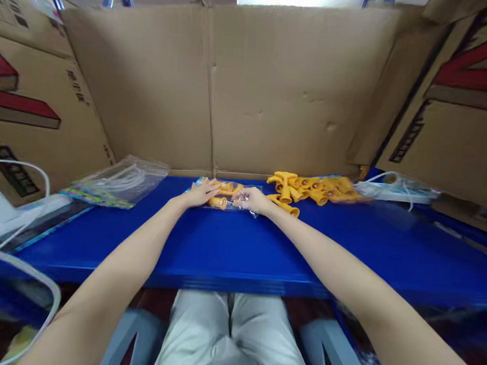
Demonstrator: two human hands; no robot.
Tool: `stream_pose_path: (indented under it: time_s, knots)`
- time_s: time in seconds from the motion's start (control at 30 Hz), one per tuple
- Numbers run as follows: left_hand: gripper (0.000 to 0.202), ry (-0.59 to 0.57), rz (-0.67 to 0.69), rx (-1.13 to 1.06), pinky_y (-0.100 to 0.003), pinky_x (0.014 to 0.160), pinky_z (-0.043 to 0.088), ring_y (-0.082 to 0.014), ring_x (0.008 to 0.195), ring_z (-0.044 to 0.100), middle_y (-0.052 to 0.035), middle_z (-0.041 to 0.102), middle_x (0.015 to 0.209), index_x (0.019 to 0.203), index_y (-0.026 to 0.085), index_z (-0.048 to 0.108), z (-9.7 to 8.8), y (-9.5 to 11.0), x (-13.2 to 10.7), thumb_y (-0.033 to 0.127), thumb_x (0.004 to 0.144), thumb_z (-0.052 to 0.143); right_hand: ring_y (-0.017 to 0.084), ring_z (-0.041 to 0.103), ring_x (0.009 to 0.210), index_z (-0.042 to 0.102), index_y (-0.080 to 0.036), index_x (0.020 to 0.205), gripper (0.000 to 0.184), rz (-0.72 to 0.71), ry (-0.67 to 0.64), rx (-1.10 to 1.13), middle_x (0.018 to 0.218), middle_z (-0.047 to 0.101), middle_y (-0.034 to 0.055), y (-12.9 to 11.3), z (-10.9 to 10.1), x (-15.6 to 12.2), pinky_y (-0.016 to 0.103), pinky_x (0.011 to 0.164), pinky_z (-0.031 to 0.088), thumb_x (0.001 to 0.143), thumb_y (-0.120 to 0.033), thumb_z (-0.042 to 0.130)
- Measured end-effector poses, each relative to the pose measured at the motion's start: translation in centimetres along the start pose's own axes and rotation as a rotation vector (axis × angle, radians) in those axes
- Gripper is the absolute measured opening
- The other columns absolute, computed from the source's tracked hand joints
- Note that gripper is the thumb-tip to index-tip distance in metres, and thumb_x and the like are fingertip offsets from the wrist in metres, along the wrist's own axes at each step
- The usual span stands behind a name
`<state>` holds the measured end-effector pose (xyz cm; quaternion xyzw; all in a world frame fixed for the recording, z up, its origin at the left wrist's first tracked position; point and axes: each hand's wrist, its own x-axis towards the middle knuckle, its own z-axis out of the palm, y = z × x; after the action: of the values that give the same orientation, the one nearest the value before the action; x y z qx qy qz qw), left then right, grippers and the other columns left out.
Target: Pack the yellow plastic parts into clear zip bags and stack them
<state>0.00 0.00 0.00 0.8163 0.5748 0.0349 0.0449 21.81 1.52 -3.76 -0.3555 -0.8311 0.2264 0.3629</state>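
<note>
Both my arms reach forward over a blue table (232, 246). At the far middle lies a small clear plastic bag (227, 195) with yellow plastic parts inside. My left hand (200, 193) rests on the bag's left end, fingers pressed flat on it. My right hand (253, 200) pinches the bag's right end, fingers curled round the crinkled plastic. Just right of my right hand sits a loose heap of yellow plastic parts (308, 189), several of them funnel-shaped.
A stack of clear bags with colourful headers (114, 185) lies at the left. White cables and a power strip (392, 190) sit at the right. Cardboard walls (272, 87) close in the back and both sides. More cables and packets (8, 215) crowd the left edge.
</note>
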Motion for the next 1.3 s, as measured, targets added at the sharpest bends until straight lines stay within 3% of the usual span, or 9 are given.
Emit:
stream_pose_path:
  time_s: [0.3,0.5,0.57,0.7,0.8,0.9,1.07,1.2,1.3]
  knots:
    - [0.060,0.037,-0.052,0.013,-0.065,0.108,0.009,-0.0314,0.144,-0.002,-0.0002,0.003,0.158,0.150,0.029,0.019,0.7,-0.6,0.6,0.045,0.094,0.007,0.018,0.067,0.075,0.074,-0.014,0.101,0.028,0.171,-0.002,0.016,0.081,0.074,0.0029,-0.2,-0.4,0.1,0.028,0.074,0.052,0.076,-0.015,0.062]
    - [0.061,0.035,-0.113,0.022,-0.062,0.110,0.009,-0.0300,0.144,-0.003,-0.0002,0.002,0.158,0.151,0.026,0.016,0.5,-0.3,0.5,0.043,0.093,0.006,0.021,0.066,0.095,0.075,-0.016,0.096,0.029,0.245,0.059,-0.468,0.101,0.072,0.0086,-2.6,-4.0,-0.7,0.030,0.086,0.048,0.082,-0.011,0.051]
    - [0.061,0.046,-0.124,0.029,-0.063,0.110,0.010,-0.0303,0.144,-0.002,0.0001,0.003,0.158,0.151,0.026,0.017,0.5,-0.4,0.6,0.043,0.093,0.007,0.026,0.064,0.100,0.073,-0.014,0.098,0.027,0.403,0.105,-0.687,0.103,0.070,0.0142,-3.4,-5.3,-1.2,0.035,0.087,0.047,0.083,-0.013,0.050]
    - [0.061,0.056,-0.141,0.029,-0.064,0.109,0.012,-0.0310,0.145,-0.001,0.0002,0.003,0.158,0.151,0.025,0.017,0.5,-0.8,0.8,0.043,0.093,0.007,0.032,0.060,0.109,0.066,-0.010,0.111,0.034,0.619,-0.074,-0.879,0.114,0.065,0.0211,-4.3,-6.5,-1.8,0.041,0.087,0.047,0.078,-0.018,0.064]
    - [0.061,0.049,-0.149,0.029,-0.065,0.108,0.012,-0.0313,0.145,-0.001,0.0008,0.001,0.158,0.151,0.026,0.016,0.5,-1.1,0.8,0.043,0.093,0.006,0.033,0.059,0.111,0.063,-0.009,0.114,0.038,0.639,-0.215,-0.914,0.119,0.062,0.0219,-4.6,-6.4,-1.9,0.041,0.086,0.047,0.076,-0.015,0.065]
    - [0.062,0.044,-0.150,0.027,-0.065,0.108,0.011,-0.0313,0.144,-0.002,0.0011,0.000,0.158,0.151,0.026,0.016,0.4,-1.0,0.7,0.044,0.093,0.006,0.031,0.060,0.109,0.064,-0.011,0.109,0.035,0.592,-0.229,-0.919,0.118,0.063,0.0191,-4.8,-6.3,-2.0,0.038,0.084,0.048,0.074,-0.010,0.063]
    - [0.061,0.032,-0.142,0.038,-0.064,0.109,0.011,-0.0305,0.144,-0.002,0.0007,0.000,0.157,0.151,0.025,0.015,0.1,-0.8,0.4,0.042,0.093,0.007,0.032,0.062,0.104,0.058,-0.012,0.118,0.047,0.490,0.089,-0.750,0.108,0.066,0.0178,-4.9,-6.7,-1.7,0.041,0.084,0.048,0.072,-0.018,0.064]
    - [0.061,0.031,-0.141,0.053,-0.064,0.109,0.013,-0.0307,0.144,-0.001,-0.0003,0.001,0.157,0.151,0.024,0.016,0.1,-0.6,0.3,0.041,0.093,0.008,0.027,0.063,0.100,0.042,-0.014,0.134,0.064,0.316,0.470,-0.368,0.105,0.065,0.0133,-4.2,-6.5,-0.8,0.039,0.085,0.049,0.072,-0.019,0.059]
    - [0.061,0.031,-0.135,0.056,-0.064,0.109,0.013,-0.0306,0.144,-0.002,-0.0003,0.002,0.157,0.151,0.025,0.016,0.1,-0.6,0.3,0.041,0.093,0.008,0.019,0.066,0.080,0.040,-0.017,0.132,0.060,0.270,0.591,-0.026,0.102,0.063,0.0089,-3.3,-5.5,-0.1,0.034,0.072,0.054,0.074,-0.017,0.055]
